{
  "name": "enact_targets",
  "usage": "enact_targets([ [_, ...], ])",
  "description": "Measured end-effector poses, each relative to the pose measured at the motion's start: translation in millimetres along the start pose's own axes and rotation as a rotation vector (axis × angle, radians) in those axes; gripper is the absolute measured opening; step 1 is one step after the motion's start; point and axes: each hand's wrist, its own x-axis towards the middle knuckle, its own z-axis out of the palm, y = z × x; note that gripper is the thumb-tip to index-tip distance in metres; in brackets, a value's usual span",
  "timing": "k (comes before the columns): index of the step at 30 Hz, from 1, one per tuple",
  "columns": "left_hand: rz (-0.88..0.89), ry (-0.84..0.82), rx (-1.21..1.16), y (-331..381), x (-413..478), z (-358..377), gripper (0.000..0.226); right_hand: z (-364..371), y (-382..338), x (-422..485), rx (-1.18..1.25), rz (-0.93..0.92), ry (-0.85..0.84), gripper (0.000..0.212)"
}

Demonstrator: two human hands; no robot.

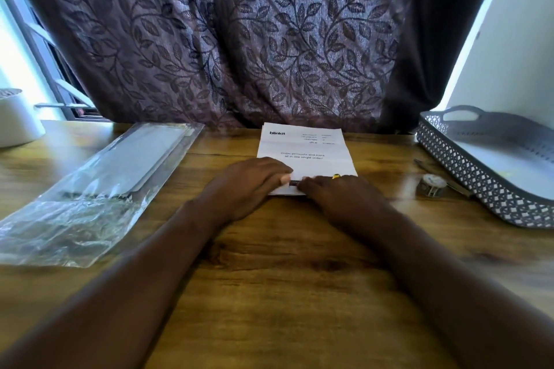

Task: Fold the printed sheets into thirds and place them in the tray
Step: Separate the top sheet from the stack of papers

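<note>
A white printed sheet (302, 145) with a black logo lies on the wooden table (269, 263) at the far middle, its near part folded over. My left hand (248, 186) lies flat on the sheet's near left edge, fingers pressing the fold. My right hand (338, 192) presses the near right edge, its fingertips meeting those of the left. A grey lattice-sided tray (491, 168) stands at the far right; I see no folded sheets in the part that shows.
A clear plastic sleeve (99, 186) with sheets inside lies at the left. A wristwatch (431, 186) rests beside the tray. A white pot (18, 120) stands at the far left. A leaf-patterned curtain (254, 39) hangs behind the table.
</note>
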Motion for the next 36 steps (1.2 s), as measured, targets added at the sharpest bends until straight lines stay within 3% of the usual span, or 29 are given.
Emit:
enact_targets([
  [6, -0.259, 0.214, -0.119, -20.5, -11.5, -3.1, 0.032, -11.8, -12.9, -15.1, -0.115, -0.059, -0.107, 0.051],
  [10, -0.425, 0.141, -0.153, -18.6, -11.1, -2.0, 0.035, -29.7, -30.4, -34.1, -0.122, -0.062, -0.243, 0.072],
  [13, -0.543, 0.032, -0.088, -12.9, -10.9, -2.3, 0.056, -36.7, -36.8, -53.9, -0.183, -0.098, -0.143, 0.054],
  [22, -0.462, -0.142, -0.004, -11.1, -17.4, 1.6, 0.052, -45.9, -52.1, -99.0, -0.234, -0.151, 0.021, 0.052],
  [25, -0.477, -0.135, -0.025, -6.7, -16.8, 0.4, 0.048, -44.1, -58.1, -106.6, -0.159, -0.176, 0.044, 0.039],
  [28, -0.521, -0.138, -0.031, -0.7, -17.9, -2.3, 0.058, -56.2, -53.1, -105.3, -0.009, -0.103, 0.029, 0.076],
  [31, -0.556, -0.134, -0.048, 1.2, -16.3, -4.3, 0.063, -61.3, -33.7, -92.8, 0.175, 0.118, -0.051, 0.092],
  [34, -0.594, -0.139, -0.056, 5.5, -12.6, -7.2, 0.062, -34.9, -1.2, -70.6, 0.441, 0.441, -0.026, 0.071],
  [36, -0.618, -0.143, -0.062, 6.0, -8.9, -8.5, 0.062, -9.3, 24.2, -55.4, 0.494, 0.6, -0.027, 0.055],
])
